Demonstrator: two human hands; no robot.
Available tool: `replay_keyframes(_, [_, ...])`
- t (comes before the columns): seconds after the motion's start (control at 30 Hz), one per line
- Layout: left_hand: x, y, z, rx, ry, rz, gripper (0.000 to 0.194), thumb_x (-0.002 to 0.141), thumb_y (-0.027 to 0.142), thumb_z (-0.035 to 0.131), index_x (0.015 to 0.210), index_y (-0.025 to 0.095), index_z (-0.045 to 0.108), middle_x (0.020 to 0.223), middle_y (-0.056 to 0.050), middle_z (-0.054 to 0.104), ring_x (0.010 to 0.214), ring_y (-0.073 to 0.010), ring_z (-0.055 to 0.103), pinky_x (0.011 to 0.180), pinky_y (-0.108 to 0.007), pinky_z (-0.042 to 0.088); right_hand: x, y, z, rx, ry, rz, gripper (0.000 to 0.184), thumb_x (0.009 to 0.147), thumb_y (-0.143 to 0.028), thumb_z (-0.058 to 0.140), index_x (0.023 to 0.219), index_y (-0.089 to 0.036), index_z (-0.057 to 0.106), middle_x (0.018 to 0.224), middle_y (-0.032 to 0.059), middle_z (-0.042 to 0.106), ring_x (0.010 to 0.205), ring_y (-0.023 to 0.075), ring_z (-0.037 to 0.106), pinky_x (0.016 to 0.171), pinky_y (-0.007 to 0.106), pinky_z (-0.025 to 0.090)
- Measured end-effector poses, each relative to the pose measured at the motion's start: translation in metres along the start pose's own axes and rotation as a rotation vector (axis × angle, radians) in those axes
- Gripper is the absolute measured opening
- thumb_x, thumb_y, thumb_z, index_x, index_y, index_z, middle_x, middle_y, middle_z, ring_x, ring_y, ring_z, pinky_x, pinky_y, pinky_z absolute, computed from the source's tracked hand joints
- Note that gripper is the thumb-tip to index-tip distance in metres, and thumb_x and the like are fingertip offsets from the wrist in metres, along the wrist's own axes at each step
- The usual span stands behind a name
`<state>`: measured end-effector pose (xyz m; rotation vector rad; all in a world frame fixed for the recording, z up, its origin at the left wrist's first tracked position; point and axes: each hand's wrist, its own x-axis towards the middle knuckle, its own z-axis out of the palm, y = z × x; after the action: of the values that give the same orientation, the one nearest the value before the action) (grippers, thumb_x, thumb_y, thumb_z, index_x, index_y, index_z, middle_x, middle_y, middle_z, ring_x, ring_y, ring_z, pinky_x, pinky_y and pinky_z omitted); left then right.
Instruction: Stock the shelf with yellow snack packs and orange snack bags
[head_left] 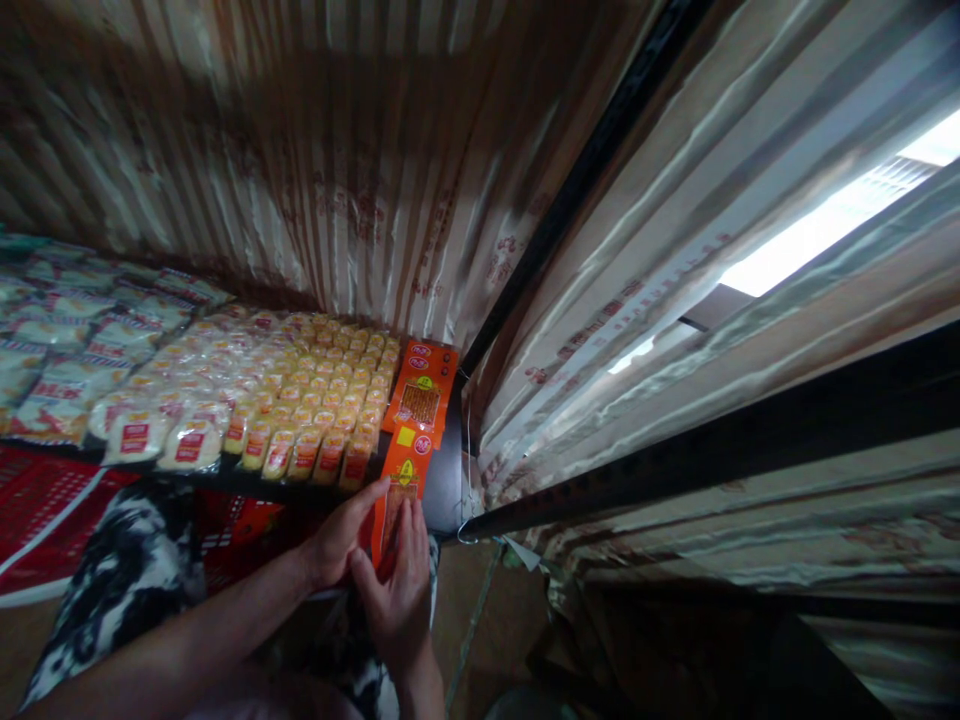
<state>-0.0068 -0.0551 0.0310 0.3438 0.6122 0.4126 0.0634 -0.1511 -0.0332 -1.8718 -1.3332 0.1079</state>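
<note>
An orange snack packet (409, 468) with yellow print lies between my two hands at the right end of the shelf. My left hand (341, 538) grips its left edge, and my right hand (401, 590) closes around its near end with the fingers over the front. Just beyond it, another orange packet (420, 385) lies on the shelf, partly overlapped by the held one. To the left stand rows of small yellow wrapped cakes (300, 440), and beside them larger round white wrapped cakes (191, 438).
White printed bags (75, 385) fill the shelf's left part. Red baskets (45, 510) sit below the front edge. Behind hangs a pleated curtain (360, 200). A black post (577, 170) and a wire hook (468, 530) are at the dark shelf's (448, 475) right corner.
</note>
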Motion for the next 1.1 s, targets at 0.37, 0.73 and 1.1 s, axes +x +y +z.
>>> replay_keyframes(0.37, [0.003,-0.011,-0.008,0.083,0.035,0.05,0.039,0.082,0.045,0.062,0.104,0.013,0.067,0.099,-0.009,0.072,0.102,-0.0235,0.063,0.088,-0.03,0.047,-0.004,0.006,-0.008,0.121,-0.049,0.01,0.051,0.09,-0.027,0.038,0.135,-0.007,0.047,0.134,0.0171,0.054,0.124,0.0268,0.052,0.099,0.045,0.047])
replay_keyframes(0.73, [0.001,-0.009,-0.006,0.267,-0.012,0.115,0.038,0.077,0.031,0.07,0.113,0.02,0.066,0.118,-0.007,0.065,0.113,-0.0243,0.057,0.094,-0.032,0.043,0.005,-0.004,-0.03,0.277,0.008,0.269,0.043,0.09,-0.033,0.039,0.124,-0.019,0.06,0.116,0.0092,0.068,0.105,0.0226,0.065,0.084,0.032,0.054])
replay_keyframes(1.1, [0.015,-0.017,-0.017,0.397,0.179,0.121,0.051,0.062,0.03,0.081,0.107,0.016,0.06,0.101,-0.008,0.069,0.096,-0.0237,0.063,0.082,-0.032,0.045,0.009,0.005,-0.047,0.347,0.09,0.545,0.04,0.084,-0.049,0.047,0.091,-0.019,0.072,0.076,0.0063,0.074,0.066,0.0181,0.068,0.057,0.021,0.05])
